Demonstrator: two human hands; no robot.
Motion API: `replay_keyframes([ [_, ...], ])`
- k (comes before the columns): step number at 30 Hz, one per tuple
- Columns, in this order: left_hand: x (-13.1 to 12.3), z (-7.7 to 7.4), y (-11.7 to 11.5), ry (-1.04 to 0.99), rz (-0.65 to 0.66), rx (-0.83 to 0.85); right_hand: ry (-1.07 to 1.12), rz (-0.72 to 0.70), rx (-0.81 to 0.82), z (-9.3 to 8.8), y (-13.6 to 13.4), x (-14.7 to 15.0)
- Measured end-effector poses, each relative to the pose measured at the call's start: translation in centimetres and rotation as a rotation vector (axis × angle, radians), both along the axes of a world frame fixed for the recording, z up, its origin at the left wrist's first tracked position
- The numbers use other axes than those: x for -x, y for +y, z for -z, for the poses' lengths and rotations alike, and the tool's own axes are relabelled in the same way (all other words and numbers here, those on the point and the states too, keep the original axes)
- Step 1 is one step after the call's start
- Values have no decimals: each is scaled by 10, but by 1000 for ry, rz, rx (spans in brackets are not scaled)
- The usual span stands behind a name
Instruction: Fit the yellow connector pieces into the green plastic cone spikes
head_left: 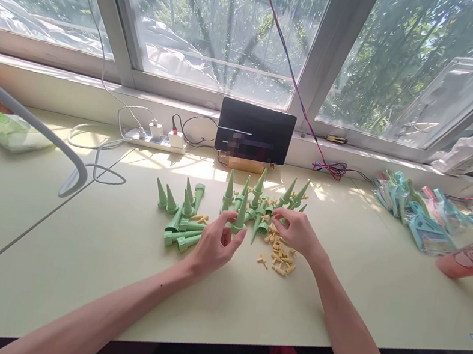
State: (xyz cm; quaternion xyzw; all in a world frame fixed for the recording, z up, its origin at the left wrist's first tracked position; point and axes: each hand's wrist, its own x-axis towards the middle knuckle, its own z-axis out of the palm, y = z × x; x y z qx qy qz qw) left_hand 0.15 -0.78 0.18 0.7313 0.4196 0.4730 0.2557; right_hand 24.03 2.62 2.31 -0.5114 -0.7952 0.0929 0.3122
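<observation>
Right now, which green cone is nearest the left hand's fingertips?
The point-up cone framed in the curl of the left hand; the other green cones stand or lie outside that curl.

Green spikes: hollow cones, wide collar at the base, tapering to a point. Two clusters, left one smaller. Several stand tip up; others lie on their sides, incl. a few at the near edge of the left cluster, wide ends to the left.

One upright spike sits between thumb and fingers of the left hand; contact unclear.

Yellow tees: small, branched. Loose pile by the right hand, a few among the spikes in both clusters.
</observation>
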Motion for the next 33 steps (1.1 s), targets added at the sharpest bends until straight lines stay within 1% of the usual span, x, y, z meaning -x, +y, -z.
replay_keyframes([
  [3,0,0,0,14,7,-7,-43,26,62,-6,-2,-4],
  [7,0,0,-1,36,15,-25,-70,6,128,-10,-3,-7],
  [13,0,-2,-1,61,20,-28,-101,12,153,-12,-4,-9],
  [21,0,-2,-2,97,23,-46,-98,-38,216,-15,-5,-10],
  [25,0,0,-1,114,28,-67,-141,-78,307,-17,-7,-12],
  [28,0,2,-1,120,27,-79,-165,-72,378,-20,-7,-13],
  [33,0,3,0,123,32,-86,-182,-53,433,-22,-7,-14],
])
